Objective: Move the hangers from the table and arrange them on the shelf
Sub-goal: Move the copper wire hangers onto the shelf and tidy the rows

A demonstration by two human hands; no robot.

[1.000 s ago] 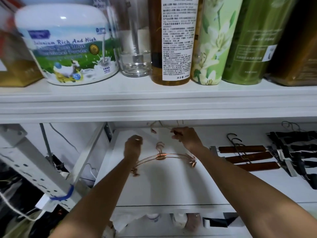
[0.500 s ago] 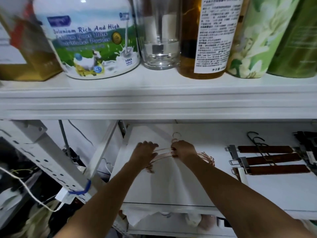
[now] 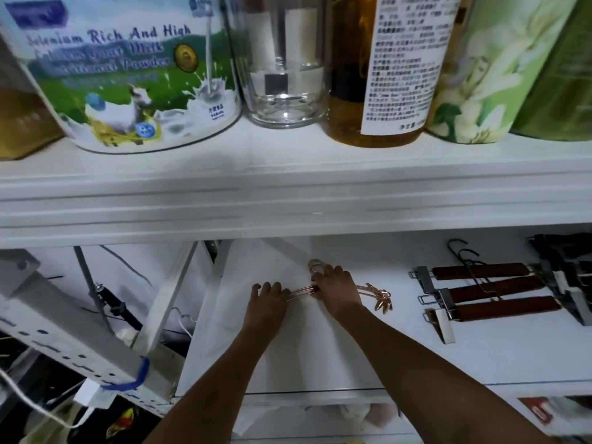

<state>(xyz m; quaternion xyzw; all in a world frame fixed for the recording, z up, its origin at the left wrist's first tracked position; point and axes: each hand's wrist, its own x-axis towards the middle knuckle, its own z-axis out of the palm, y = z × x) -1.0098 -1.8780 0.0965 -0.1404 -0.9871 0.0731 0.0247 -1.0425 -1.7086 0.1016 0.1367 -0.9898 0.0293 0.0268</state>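
A bundle of thin rose-gold metal hangers (image 3: pixel 374 291) lies on the white lower shelf (image 3: pixel 320 354), hooks pointing to the back. My right hand (image 3: pixel 336 288) grips the bundle at its middle, just below the hooks. My left hand (image 3: pixel 267 298) holds the left end of the same bundle, fingers curled over the wires. The right end with its small clips sticks out past my right hand.
Three brown wooden clip hangers (image 3: pixel 490 291) lie to the right on the same shelf, black hangers (image 3: pixel 563 267) beyond them. The upper shelf (image 3: pixel 288 193) overhangs close above, carrying a milk-powder tin (image 3: pixel 128 75), a glass jar (image 3: pixel 285 59) and bottles. A perforated metal rail (image 3: pixel 64 341) stands at left.
Both hands came together onto the rose-gold hangers and gathered them into one bundle lying on the shelf. The camera moved closer to the shelf.
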